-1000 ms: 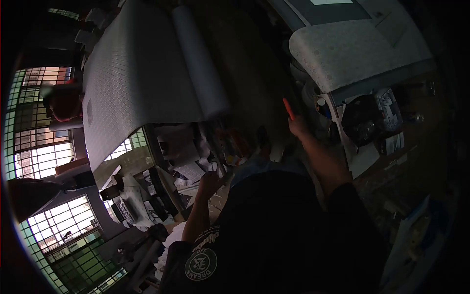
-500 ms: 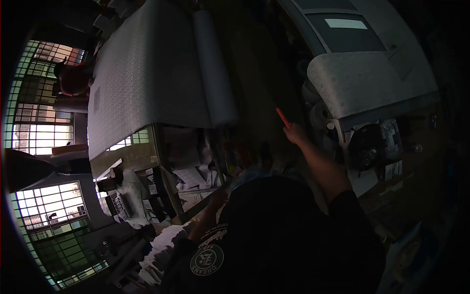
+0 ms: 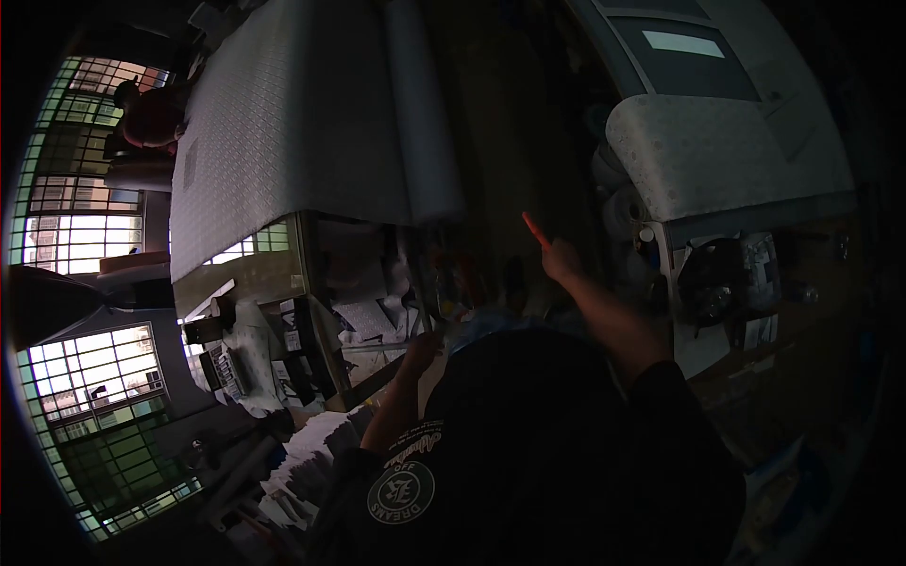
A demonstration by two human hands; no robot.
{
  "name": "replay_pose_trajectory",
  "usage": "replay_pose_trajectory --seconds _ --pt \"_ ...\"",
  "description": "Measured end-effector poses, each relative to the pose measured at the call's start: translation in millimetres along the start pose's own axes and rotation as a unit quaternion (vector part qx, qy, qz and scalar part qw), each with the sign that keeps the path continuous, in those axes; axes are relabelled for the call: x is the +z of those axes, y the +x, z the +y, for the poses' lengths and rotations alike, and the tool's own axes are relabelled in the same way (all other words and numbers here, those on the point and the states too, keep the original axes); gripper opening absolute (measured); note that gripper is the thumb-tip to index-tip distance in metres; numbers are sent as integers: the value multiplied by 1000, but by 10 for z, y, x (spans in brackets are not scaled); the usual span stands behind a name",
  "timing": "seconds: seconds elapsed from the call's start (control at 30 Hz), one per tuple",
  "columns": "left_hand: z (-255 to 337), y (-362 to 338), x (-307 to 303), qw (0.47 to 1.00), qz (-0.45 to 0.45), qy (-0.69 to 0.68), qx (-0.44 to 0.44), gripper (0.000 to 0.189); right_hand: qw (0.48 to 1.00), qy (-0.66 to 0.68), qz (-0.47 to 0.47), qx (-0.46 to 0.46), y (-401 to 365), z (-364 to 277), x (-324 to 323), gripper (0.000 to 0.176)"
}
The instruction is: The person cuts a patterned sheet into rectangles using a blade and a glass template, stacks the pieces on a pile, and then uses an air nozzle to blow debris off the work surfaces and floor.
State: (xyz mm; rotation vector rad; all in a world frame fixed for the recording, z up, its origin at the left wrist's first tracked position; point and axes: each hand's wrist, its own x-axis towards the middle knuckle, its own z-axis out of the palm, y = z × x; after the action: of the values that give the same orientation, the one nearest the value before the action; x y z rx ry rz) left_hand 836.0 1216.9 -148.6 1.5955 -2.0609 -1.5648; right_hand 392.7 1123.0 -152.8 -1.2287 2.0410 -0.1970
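Observation:
My right hand [image 3: 561, 258] is closed around a slim orange stick-like tool [image 3: 534, 229], held out over the dark aisle and pointing forward. The dim light hides whether it is a cutter or a pen. Lower on the left, my left hand [image 3: 426, 350] hangs beside the shelf under the fabric-covered table. Its fingers are dark and blurred, so I cannot make out whether it holds anything. A large sheet of pale patterned material [image 3: 247, 123] covers the left table, with a thick pale roll [image 3: 427, 123] along its aisle side.
To the right, a table carries another pale patterned sheet [image 3: 694, 156], a dark bag [image 3: 710, 274] and small items. Rolls [image 3: 623, 209] stand below it. White stacked papers [image 3: 316, 457] lie at lower left. Another person in red [image 3: 151, 115] is by the barred windows.
My left hand has risen forward and is more visible beside the shelf. My right hand, with the orange tool, has shifted slightly left. The view has turned a little.

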Motion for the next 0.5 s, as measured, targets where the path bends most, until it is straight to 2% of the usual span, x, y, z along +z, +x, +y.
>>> replay_pose_trajectory --seconds 0.07,0.13,0.2,0.27,0.3,0.33,0.43,0.47,0.5 --pt "18 -59 26 1000 -6 12 4 34 1000 -1 15 -2 66 78 -3 37" --pt "219 -161 29 974 -12 -133 -184 33 1000 -2 31 -4 78 90 -43 37" --pt "-26 -238 107 970 -6 -161 -184 32 999 0 19 35 29 59 -177 40" --pt "-577 -322 309 964 -1 -189 -185 32 999 9 16 40 -6 55 -237 41" --pt "-1035 -344 485 947 18 -247 -204 30 999 17 12 45 -19 59 -260 43" --pt "-1135 -352 551 926 36 -303 -222 28 999 15 12 45 -13 80 -259 43" --pt "-680 -385 474 936 77 -256 -228 27 999 10 32 29 67 140 -195 45" --pt "-716 -373 434 936 77 -256 -228 27 998 20 46 41 82 146 -179 45" --pt "-779 -365 363 901 37 -362 -237 27 996 30 61 53 92 152 -169 45"
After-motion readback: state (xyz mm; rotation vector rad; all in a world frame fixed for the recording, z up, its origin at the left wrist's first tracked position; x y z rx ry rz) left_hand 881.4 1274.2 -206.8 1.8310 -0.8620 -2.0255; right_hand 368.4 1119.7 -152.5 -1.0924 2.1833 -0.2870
